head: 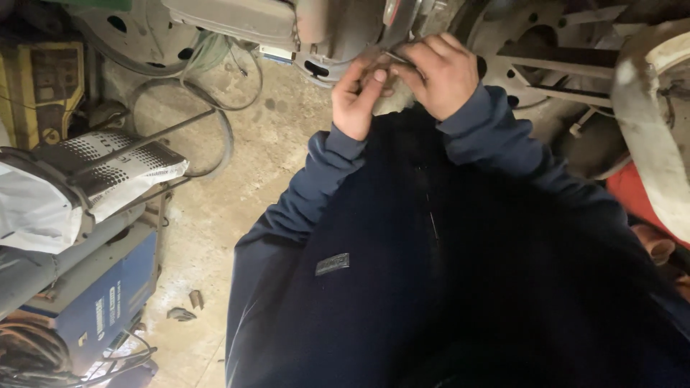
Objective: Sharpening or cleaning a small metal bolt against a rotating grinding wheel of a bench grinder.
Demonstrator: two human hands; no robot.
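Head view, one entry. Left hand [357, 97]: fingers curled, thumb and fingertips pressed together on one end of a thin, short metal pin [395, 57]. Right hand [440, 74]: fingers bent over, pinching the same pin from the other side; both hands touch at the fingertips. Pin: lies between the two hands, just against the grey rounded metal housing [338, 43] directly above them. Below the grip: dark blue long-sleeved jacket [402, 259] filling the lower frame. Right of the grip: dull metal wheel hub with round holes [517, 32], then a pale curved tyre-like band [647, 122]. Left of the grip: bare concrete floor [237, 194], a loose wire hoop [180, 122], a white perforated sack [108, 169], and farthest out a blue box-shaped machine [108, 302].
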